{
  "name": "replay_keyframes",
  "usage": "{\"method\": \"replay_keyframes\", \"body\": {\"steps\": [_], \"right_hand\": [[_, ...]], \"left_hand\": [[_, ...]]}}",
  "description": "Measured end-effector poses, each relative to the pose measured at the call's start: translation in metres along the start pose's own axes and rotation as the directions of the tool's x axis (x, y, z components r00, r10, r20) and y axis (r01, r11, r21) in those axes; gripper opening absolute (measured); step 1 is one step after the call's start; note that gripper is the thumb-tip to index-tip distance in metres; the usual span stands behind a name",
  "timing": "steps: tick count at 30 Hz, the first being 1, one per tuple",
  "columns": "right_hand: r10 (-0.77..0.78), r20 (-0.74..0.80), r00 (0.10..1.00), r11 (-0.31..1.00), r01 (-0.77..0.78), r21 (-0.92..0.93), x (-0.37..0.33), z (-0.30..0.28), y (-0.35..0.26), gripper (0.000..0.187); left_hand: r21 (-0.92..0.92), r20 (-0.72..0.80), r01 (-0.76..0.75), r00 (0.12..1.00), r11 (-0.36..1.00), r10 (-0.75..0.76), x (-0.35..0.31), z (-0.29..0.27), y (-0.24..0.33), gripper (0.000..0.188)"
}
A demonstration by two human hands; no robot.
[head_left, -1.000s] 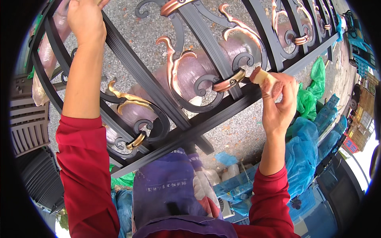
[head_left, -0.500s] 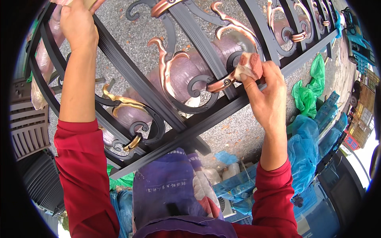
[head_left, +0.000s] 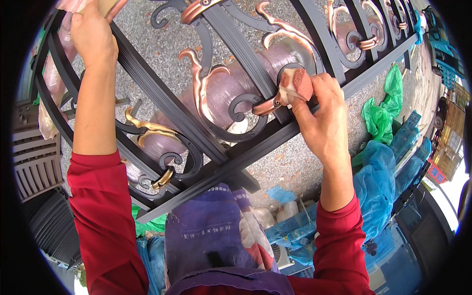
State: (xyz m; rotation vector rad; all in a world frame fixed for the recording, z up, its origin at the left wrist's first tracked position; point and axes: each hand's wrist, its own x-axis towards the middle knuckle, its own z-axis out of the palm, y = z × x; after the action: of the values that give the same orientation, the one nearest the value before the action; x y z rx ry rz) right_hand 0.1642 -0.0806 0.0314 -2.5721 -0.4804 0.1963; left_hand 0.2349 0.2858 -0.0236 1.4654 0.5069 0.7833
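Observation:
My right hand (head_left: 322,115) is closed on a stained sponge (head_left: 296,83), cream with reddish-brown patches. The sponge presses on the right end of a copper-coloured collar (head_left: 267,106) around a bar of the black metal railing (head_left: 236,152). Up at the top left, my left hand (head_left: 93,37) is closed around a pale, flat-sided thing (head_left: 105,6), cut off by the picture's edge. Left of the sponge stands a copper-tinted leaf scroll (head_left: 200,88). A gold-tinted scroll (head_left: 147,128) and a gold collar (head_left: 163,178) are on the railing's lower left.
Behind the bars lies a long roll in clear, pinkish plastic wrap (head_left: 221,93) on grey gravelly ground (head_left: 147,54). A purple apron (head_left: 201,231) covers my lap. Green plastic (head_left: 381,115) and blue netting (head_left: 376,172) lie at the right; a brown slatted panel (head_left: 34,155) is at the left.
My right hand and the sponge have shifted a little left over the copper collar, and the sponge has turned slightly. My left hand keeps its grip, with the whole view shifted slightly.

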Motion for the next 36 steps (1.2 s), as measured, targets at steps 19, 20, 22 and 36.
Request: {"method": "replay_keyframes", "body": {"steps": [19, 20, 22, 36], "right_hand": [[0.020, -0.006, 1.000, 0.991, -0.019, 0.136, -0.006, 0.004, 0.012, 0.025], [0.032, -0.011, 0.999, 0.984, -0.030, 0.178, -0.006, 0.000, 0.009, 0.026], [0.098, -0.072, 0.993, 0.967, -0.078, 0.243, -0.007, -0.005, 0.011, 0.026], [-0.096, -0.168, 0.981, 0.952, 0.140, 0.271, -0.013, 0.002, 0.029, 0.023]], "left_hand": [[0.006, -0.006, 0.015, 1.000, 1.000, -0.015, -0.005, 0.004, 0.004, 0.016], [0.012, 0.000, -0.002, 1.000, 1.000, 0.002, -0.004, 0.004, 0.004, 0.017], [0.020, 0.012, -0.030, 1.000, 0.999, 0.029, -0.004, 0.003, 0.004, 0.017], [0.043, -0.016, -0.010, 1.000, 0.999, 0.011, -0.008, 0.007, 0.008, 0.020]]}}
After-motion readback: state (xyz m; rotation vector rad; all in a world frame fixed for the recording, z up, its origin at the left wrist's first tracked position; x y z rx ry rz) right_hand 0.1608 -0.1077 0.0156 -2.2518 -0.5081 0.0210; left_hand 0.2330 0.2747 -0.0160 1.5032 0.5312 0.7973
